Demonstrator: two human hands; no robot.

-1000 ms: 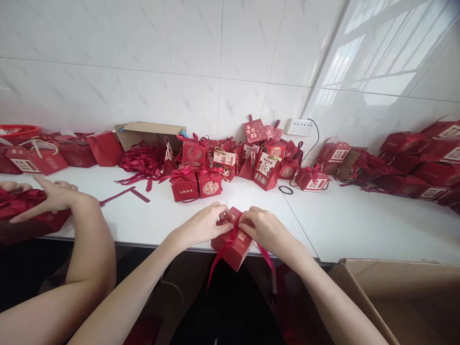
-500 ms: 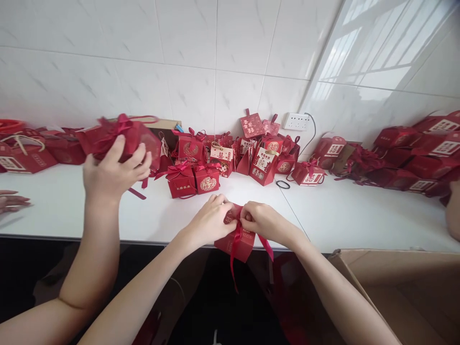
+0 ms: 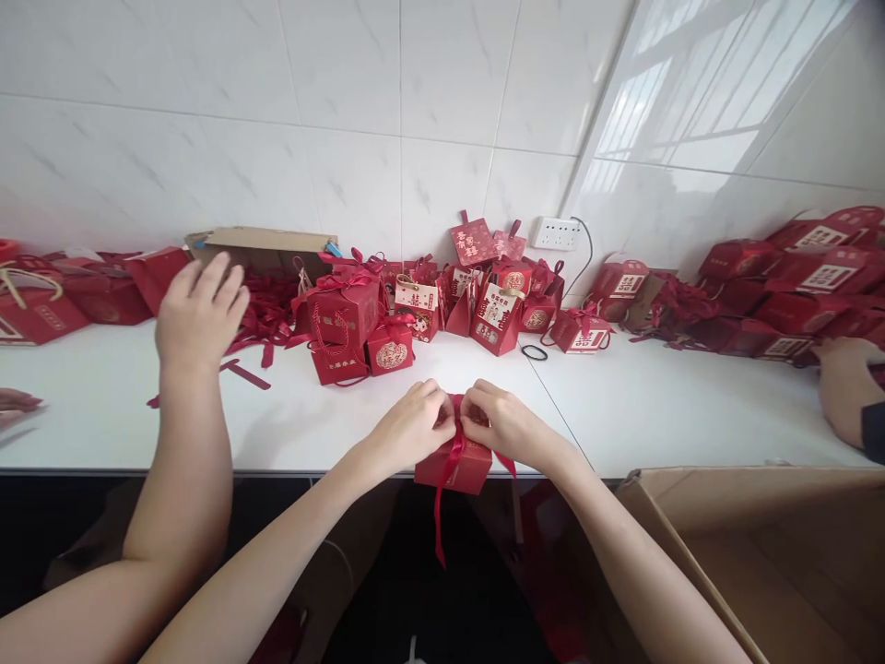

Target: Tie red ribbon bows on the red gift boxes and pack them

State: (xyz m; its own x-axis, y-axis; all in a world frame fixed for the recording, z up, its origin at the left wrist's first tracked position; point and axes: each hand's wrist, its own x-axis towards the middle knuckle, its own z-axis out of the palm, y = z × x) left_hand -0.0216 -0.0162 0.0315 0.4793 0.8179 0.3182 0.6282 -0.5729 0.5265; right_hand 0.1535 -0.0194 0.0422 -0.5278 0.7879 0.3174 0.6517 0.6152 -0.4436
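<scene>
A small red gift box (image 3: pixel 457 466) rests at the front edge of the white counter (image 3: pixel 664 415). My left hand (image 3: pixel 413 426) and my right hand (image 3: pixel 499 421) meet on top of it, fingers pinched on its dark red ribbon (image 3: pixel 446 480), whose tails hang over the edge. A co-worker's hand (image 3: pixel 199 312) hovers open over the counter at the left. Just right of that hand, a larger red box with a bow (image 3: pixel 340 309) sits atop the pile.
Several red gift boxes (image 3: pixel 477 300) cluster by the tiled wall under a socket (image 3: pixel 553 232). Loose ribbons (image 3: pixel 263 309) and a flat carton (image 3: pixel 263 244) lie left. More boxes (image 3: pixel 788 286) stack at right, beside another person's hand (image 3: pixel 840 383). An open cardboard box (image 3: pixel 747 553) stands lower right.
The co-worker's hand carried a red bowed box to the pile, set it down and let go. My hands stayed on the ribbon of the small box, which shifted slightly.
</scene>
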